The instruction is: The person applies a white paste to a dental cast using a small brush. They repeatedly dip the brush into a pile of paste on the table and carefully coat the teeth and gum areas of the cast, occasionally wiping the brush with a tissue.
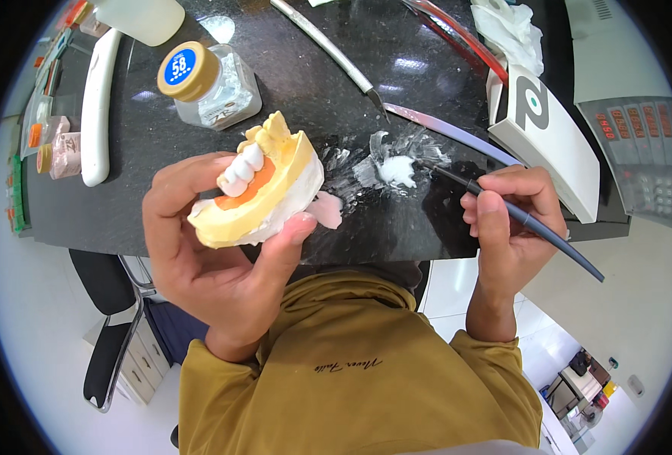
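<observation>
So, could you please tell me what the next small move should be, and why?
Perhaps pick up a little white paste with the tool: the right hand holds it with its tip by the paste, and the left hand holds the model up, its white teeth exposed.

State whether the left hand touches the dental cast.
Touching. The head view shows the left hand gripping the dental cast between thumb and fingers, the thumb against its white base.
</observation>
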Demonstrator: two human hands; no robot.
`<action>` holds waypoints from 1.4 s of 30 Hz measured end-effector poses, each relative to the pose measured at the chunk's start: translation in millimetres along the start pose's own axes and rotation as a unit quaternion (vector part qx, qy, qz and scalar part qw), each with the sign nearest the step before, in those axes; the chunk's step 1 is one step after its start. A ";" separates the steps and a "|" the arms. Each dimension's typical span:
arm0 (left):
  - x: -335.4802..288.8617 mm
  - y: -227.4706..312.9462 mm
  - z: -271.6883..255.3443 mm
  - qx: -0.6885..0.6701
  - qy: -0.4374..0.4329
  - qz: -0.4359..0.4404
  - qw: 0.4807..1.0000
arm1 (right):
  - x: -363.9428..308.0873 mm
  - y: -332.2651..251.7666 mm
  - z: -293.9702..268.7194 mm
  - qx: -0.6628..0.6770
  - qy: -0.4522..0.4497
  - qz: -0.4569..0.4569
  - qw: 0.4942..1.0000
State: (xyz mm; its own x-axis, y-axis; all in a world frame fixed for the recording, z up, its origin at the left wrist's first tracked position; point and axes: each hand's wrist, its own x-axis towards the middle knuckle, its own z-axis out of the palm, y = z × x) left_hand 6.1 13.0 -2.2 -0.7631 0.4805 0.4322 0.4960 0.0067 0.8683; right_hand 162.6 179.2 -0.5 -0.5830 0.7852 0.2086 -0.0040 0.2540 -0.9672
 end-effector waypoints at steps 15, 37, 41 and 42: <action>0.4 1.0 1.5 0.025 0.008 0.009 1.000 | 0.4 2.7 -1.0 -0.033 -0.007 -0.018 0.999; 5.5 -2.8 6.5 0.021 0.009 0.092 0.996 | -6.5 -13.4 29.7 0.116 -0.066 -0.239 0.962; 3.0 -5.9 5.8 0.035 0.019 0.106 0.994 | -11.1 -13.6 48.0 0.090 -0.082 -0.287 0.950; 2.9 -6.9 6.1 0.036 0.021 0.109 0.993 | -10.9 -13.3 50.5 0.074 -0.080 -0.298 0.948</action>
State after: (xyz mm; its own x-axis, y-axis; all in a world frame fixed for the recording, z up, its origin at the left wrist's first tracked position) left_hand 3.0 19.7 -8.4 -0.6499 0.4398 0.6199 0.6789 -0.0307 0.7336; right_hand 128.1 138.7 2.8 -0.5575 0.4285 0.7110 -0.4777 0.5348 -0.6970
